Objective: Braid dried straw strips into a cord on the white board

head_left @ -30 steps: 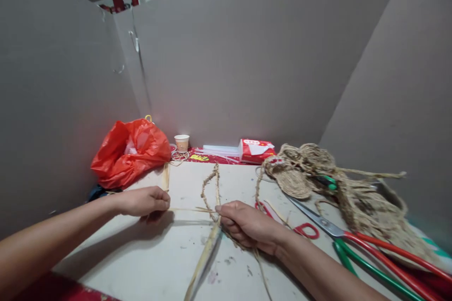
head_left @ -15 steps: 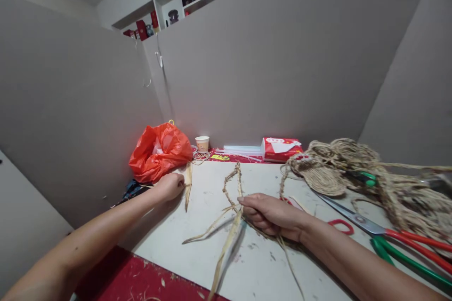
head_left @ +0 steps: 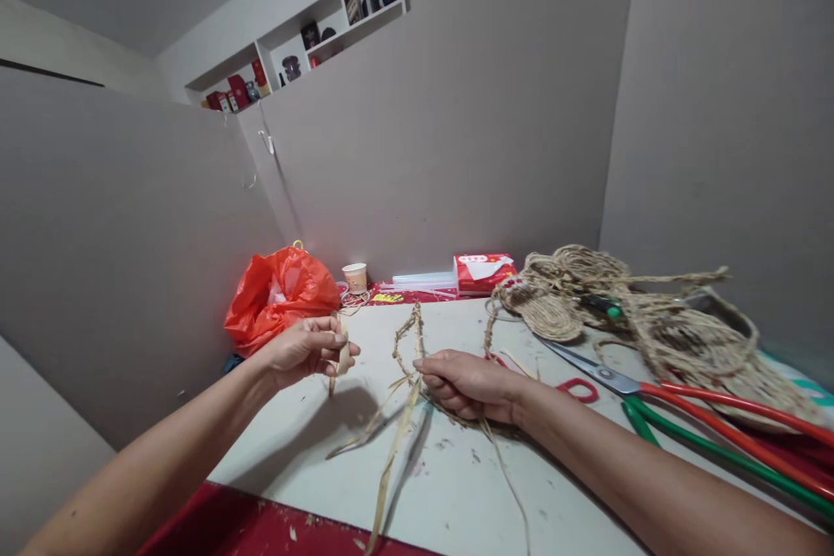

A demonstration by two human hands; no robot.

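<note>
My left hand (head_left: pixel 306 354) is raised over the left part of the white board, pinching a short, pale strip of dried plant fibre (head_left: pixel 344 350) between thumb and fingers. Closed around a braided straw cord (head_left: pixel 419 328), my right hand (head_left: pixel 466 384) rests near the middle of the board. The cord bends into a narrow pointed loop beyond that hand, and its lower run passes underneath. Loose flat fibre strands (head_left: pixel 389 473) trail from the grip toward the front edge. A thin strand hangs below the right wrist. The right palm hides part of the cord.
Large shears (head_left: pixel 612 380) with red and green handles lie at right, beside coiled straw rope (head_left: pixel 586 278). Red-handled scissors (head_left: pixel 579 391) sit partly behind my right arm. Along the back stand an orange plastic bag (head_left: pixel 280 295), a paper cup (head_left: pixel 355 278) and a tissue pack (head_left: pixel 483 273).
My left hand has lifted the pale strip off the board and brought it slightly toward the right hand. The right hand keeps its grip on the cord. The whole view has shifted.
</note>
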